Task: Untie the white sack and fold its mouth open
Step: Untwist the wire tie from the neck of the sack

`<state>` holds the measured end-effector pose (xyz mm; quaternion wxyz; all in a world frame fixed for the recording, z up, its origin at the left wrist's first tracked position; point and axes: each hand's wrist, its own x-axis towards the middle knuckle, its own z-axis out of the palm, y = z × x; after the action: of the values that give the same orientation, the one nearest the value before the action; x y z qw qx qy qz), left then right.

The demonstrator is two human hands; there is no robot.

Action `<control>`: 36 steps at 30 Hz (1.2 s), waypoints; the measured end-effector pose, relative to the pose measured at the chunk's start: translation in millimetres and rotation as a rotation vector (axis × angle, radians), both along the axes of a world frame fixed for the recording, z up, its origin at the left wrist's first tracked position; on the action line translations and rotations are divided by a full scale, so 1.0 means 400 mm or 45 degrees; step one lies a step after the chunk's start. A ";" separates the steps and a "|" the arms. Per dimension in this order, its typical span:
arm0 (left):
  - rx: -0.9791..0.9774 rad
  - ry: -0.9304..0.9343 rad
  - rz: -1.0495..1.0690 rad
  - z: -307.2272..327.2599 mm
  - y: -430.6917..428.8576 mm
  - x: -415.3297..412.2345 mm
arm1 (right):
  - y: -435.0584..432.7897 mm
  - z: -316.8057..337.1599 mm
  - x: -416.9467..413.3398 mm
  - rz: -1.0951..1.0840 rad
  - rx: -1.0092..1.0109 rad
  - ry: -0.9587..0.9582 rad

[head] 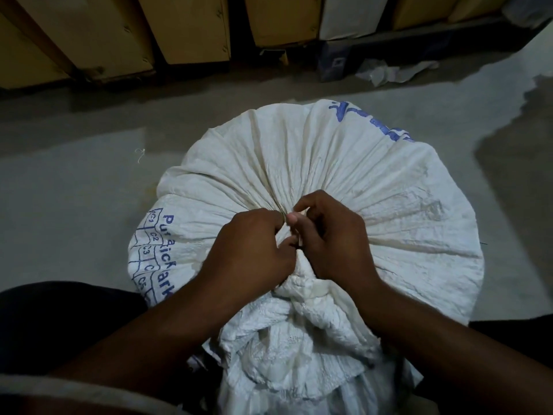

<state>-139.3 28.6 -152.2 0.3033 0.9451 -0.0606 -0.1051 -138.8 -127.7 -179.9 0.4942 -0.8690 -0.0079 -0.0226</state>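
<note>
Saw white sack [299, 163] standing on grey floor [74, 190], bulging and filling centre of view. Had open floor left of sack and beyond it, closed off at far edge by row of cardboard boxes [185, 28] along the back. Noted crumpled plastic scrap [389, 71] on floor at back right, well apart from sack. Noted short bit of thread [140, 154] on floor to left, also apart. Saw darker floor patch [508, 139] at right, near sack's edge. Found near side tight: dark clothing [59, 319] on both sides, close against sack. Found gathered neck [302, 283] at top of sack on near side, with pleats fanning away from it, and loose mouth fabric [287, 354] bunched below, toward body. Had left hand [254, 247] on neck from left, fingers curled and gripping. Had right hand [332, 241] just beside it, touching, with thumb and forefinger pinched at the gather point. Could not tell what tie sat under fingers; hidden. Found neck cinched, mouth not folded open. Read blue print [161, 253] on sack's left flank, just beside left hand.
</note>
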 end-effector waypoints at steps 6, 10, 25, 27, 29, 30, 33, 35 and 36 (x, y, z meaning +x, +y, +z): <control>-0.193 -0.115 -0.072 0.053 -0.011 -0.006 | -0.006 0.014 0.049 0.016 0.024 0.062; -0.137 -0.157 -0.077 0.058 -0.011 0.007 | -0.002 0.015 0.059 -0.045 0.141 0.125; -0.265 -0.257 0.029 0.038 -0.010 0.017 | -0.033 0.069 0.090 0.084 0.129 0.185; -0.269 -0.260 0.046 0.028 -0.010 0.017 | -0.076 0.097 0.110 0.282 -0.011 0.270; -0.243 -0.258 0.070 0.019 -0.011 0.016 | -0.122 0.132 0.118 0.476 -0.149 0.369; -0.234 -0.250 0.082 0.015 -0.012 0.014 | -0.134 0.144 0.114 0.549 -0.200 0.423; -0.293 -0.106 0.073 0.029 -0.013 0.018 | -0.128 0.145 0.084 0.621 -0.259 0.468; -0.412 0.106 0.122 0.049 0.015 0.045 | -0.112 0.131 0.067 0.607 -0.318 0.390; -0.501 0.225 0.202 0.059 0.037 0.064 | -0.107 0.126 0.062 0.588 -0.338 0.378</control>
<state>-113.8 43.6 -128.5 0.4932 0.8567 0.0215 -0.1495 -114.1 -170.6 -129.4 0.3642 -0.8950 -0.1358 0.2186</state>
